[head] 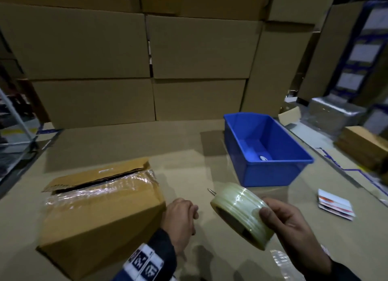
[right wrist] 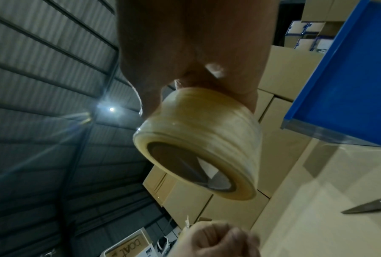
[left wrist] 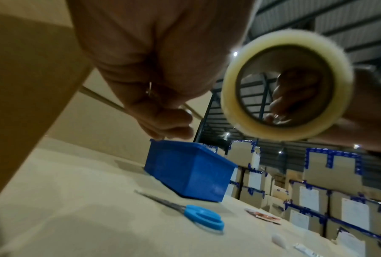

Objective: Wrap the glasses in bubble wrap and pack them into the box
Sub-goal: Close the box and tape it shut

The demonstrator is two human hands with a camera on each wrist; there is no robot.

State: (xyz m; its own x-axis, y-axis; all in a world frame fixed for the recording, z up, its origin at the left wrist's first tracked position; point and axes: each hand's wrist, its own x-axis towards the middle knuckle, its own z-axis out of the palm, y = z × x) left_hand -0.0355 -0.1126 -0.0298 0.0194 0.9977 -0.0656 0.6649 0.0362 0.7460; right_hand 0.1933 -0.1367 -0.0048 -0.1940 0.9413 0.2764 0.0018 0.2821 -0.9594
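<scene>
A brown cardboard box (head: pixel 100 213) lies at the near left. Clear tape crosses its top, and one flap stands slightly raised over a dark gap. My left hand (head: pixel 193 212) is curled into a fist just right of the box; nothing shows in its fingers (left wrist: pixel 169 125). My right hand (head: pixel 279 219) grips a roll of clear packing tape (head: pixel 241 213) above the table, thumb on the rim and fingers through the core (left wrist: pixel 295 93). The right wrist view has the roll (right wrist: pixel 198 147) close up, with the left fist (right wrist: pixel 220 241) below it. No glasses are visible.
A blue plastic bin (head: pixel 266 150) stands behind the roll with a small white item (head: pixel 262 158) inside. Blue-handled scissors (left wrist: pixel 198 217) lie between bin and hands. A stack of cards (head: pixel 336 205) lies at right, a bubble wrap scrap (head: pixel 281 259) sits near my right wrist, and stacked cartons (head: pixel 147 60) wall the back.
</scene>
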